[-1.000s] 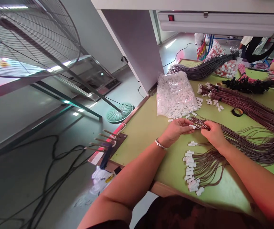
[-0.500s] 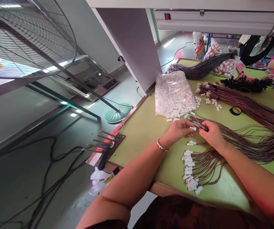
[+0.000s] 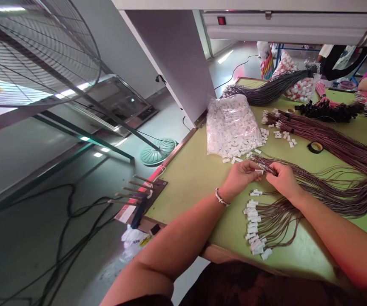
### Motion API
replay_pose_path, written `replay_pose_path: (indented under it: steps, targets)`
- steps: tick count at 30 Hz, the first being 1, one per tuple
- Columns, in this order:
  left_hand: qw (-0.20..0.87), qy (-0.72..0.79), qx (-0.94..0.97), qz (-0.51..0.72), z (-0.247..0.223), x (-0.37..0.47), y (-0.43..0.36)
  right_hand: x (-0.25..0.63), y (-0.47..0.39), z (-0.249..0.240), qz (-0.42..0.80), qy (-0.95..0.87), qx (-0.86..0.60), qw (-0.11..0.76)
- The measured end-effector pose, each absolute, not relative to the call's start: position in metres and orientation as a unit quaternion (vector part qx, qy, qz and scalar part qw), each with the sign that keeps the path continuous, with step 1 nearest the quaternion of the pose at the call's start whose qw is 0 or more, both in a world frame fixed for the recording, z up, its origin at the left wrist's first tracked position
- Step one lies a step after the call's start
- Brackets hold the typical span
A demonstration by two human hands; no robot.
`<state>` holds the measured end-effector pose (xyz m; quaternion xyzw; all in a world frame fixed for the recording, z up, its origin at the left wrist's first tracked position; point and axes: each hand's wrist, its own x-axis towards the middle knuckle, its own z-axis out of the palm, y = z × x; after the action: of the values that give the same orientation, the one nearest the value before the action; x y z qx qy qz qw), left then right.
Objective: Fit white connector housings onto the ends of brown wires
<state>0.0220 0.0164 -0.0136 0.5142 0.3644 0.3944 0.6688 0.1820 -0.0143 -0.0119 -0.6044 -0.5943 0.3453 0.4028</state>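
Between the fingertips of my left hand (image 3: 241, 176) is a small white plastic connector (image 3: 259, 171). My right hand (image 3: 282, 177) pinches brown wire close beside it; whether the wire end sits inside the connector is too small to tell. The loose bundle of brown wires (image 3: 333, 187) runs under and behind my right hand, its bare metal ends (image 3: 256, 159) just beyond my fingers. Nearer my body lie several wires with white connectors (image 3: 252, 225) on their ends, in a row, and one finished end (image 3: 256, 192) lies apart, just below my hands.
A clear bag of white connectors (image 3: 232, 127) lies behind my left hand, with loose ones around it. Further right are black tape (image 3: 315, 147), a tied brown wire bundle (image 3: 330, 142) and black wires (image 3: 269, 87). A pronged rack (image 3: 141, 193) sits on the table's left edge.
My left hand and wrist have shifted slightly right, bringing the connector closer to the fingers of my right hand. The wires and connectors on the table lie as before.
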Motion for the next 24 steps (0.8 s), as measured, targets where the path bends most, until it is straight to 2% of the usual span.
replay_pose_path:
  steps: [7,11,16,20,24]
  targets:
    - [0.669,0.354,0.504,0.417,-0.0148,0.0221,0.0167,0.1837,-0.0128,-0.0083,0.400,-0.552,-0.597,0.423]
    - [0.629,0.348,0.564,0.406,-0.0155,0.0229,0.0163,0.1830,-0.0123,-0.0111,0.421,-0.546,-0.592,0.418]
    - [0.585,0.362,0.602,0.406,-0.0205,0.0264,0.0144,0.1819,-0.0127,-0.0150,0.390,-0.568,-0.601,0.406]
    - [0.598,0.353,0.596,0.402,-0.0220,0.0271,0.0137,0.1831,-0.0130,-0.0148,0.347,-0.593,-0.615,0.387]
    - [0.626,0.352,0.574,0.394,-0.0204,0.0244,0.0147,0.1842,-0.0118,-0.0115,0.372,-0.594,-0.601,0.384]
